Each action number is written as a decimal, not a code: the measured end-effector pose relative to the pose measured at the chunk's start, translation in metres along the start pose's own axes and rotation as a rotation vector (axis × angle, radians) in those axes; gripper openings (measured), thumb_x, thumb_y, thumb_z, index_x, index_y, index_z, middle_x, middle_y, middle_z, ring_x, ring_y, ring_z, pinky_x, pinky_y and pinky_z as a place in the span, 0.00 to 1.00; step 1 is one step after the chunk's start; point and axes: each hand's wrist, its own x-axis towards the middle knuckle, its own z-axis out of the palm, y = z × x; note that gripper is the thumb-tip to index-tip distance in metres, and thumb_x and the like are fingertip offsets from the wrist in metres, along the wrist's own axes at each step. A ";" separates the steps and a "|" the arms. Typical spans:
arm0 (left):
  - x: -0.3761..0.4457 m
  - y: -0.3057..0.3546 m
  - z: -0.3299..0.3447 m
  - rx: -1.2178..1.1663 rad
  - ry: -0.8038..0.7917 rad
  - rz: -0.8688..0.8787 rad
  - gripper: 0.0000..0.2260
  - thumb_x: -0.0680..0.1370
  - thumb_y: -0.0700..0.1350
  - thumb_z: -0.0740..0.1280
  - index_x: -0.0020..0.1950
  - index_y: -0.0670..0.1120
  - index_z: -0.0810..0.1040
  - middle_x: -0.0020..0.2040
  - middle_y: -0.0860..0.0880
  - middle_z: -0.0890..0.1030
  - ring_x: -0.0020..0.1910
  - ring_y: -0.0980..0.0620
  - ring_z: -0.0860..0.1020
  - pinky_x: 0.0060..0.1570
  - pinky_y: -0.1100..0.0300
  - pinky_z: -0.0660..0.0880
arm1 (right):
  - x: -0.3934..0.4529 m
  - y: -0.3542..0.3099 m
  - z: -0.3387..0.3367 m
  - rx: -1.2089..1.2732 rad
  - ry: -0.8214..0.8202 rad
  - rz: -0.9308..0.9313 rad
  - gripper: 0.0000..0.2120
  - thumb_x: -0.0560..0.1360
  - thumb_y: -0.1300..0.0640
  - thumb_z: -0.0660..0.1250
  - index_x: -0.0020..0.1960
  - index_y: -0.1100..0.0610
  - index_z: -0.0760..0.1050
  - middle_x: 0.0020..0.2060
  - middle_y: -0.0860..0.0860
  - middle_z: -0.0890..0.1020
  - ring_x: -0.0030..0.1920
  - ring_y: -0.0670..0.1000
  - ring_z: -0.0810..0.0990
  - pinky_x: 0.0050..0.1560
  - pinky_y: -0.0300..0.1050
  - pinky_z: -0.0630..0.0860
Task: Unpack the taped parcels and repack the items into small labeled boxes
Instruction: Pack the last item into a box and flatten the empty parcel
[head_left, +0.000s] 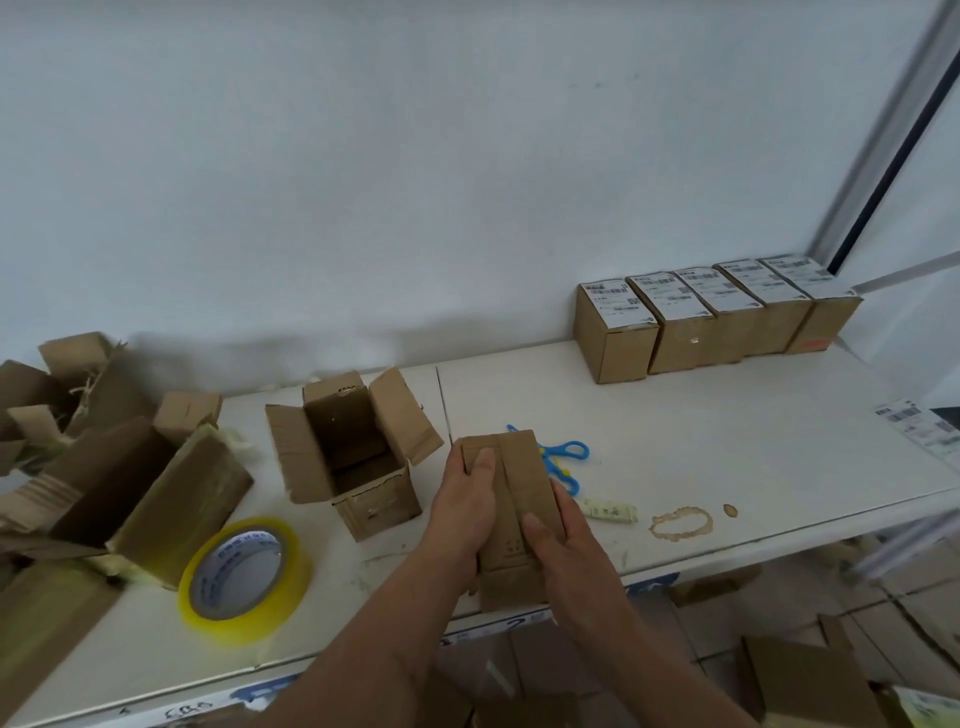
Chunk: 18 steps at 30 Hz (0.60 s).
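Observation:
I hold a small brown cardboard box (519, 499) above the table's front edge, its top flaps folded shut. My left hand (465, 512) grips its left side with the thumb pressed on the top flap. My right hand (553, 535) clasps the right side, thumb on the near end. An open small box (358, 462) with its flaps spread stands just to the left. Several closed boxes with white labels (696, 317) line the back right. Opened taped parcels (156, 493) lie at the left.
A roll of yellow-clear tape (247, 571) lies near the front left. Blue scissors (563, 457) lie behind the held box, partly hidden. Loose white labels (919, 426) sit at the right edge. Flattened cardboard (805, 670) covers the floor below the white table (727, 441).

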 end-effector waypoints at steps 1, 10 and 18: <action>-0.002 0.001 -0.002 -0.023 -0.008 -0.022 0.17 0.83 0.58 0.57 0.70 0.56 0.67 0.60 0.48 0.76 0.55 0.46 0.78 0.54 0.46 0.80 | 0.000 0.000 -0.001 -0.028 -0.012 -0.001 0.30 0.81 0.43 0.58 0.79 0.44 0.51 0.69 0.47 0.70 0.60 0.46 0.72 0.63 0.47 0.72; -0.049 0.015 -0.062 0.690 0.064 0.295 0.16 0.83 0.57 0.57 0.66 0.54 0.75 0.57 0.55 0.78 0.51 0.58 0.74 0.49 0.60 0.70 | -0.014 -0.030 -0.014 -0.149 0.134 -0.155 0.27 0.79 0.41 0.61 0.75 0.44 0.58 0.70 0.47 0.67 0.66 0.49 0.69 0.64 0.53 0.72; -0.086 0.011 -0.188 1.305 0.303 0.538 0.16 0.83 0.56 0.54 0.66 0.55 0.75 0.61 0.54 0.78 0.57 0.52 0.77 0.51 0.56 0.75 | -0.068 -0.060 0.040 -0.735 0.188 -0.897 0.17 0.79 0.47 0.56 0.63 0.51 0.73 0.65 0.48 0.73 0.66 0.46 0.67 0.64 0.44 0.65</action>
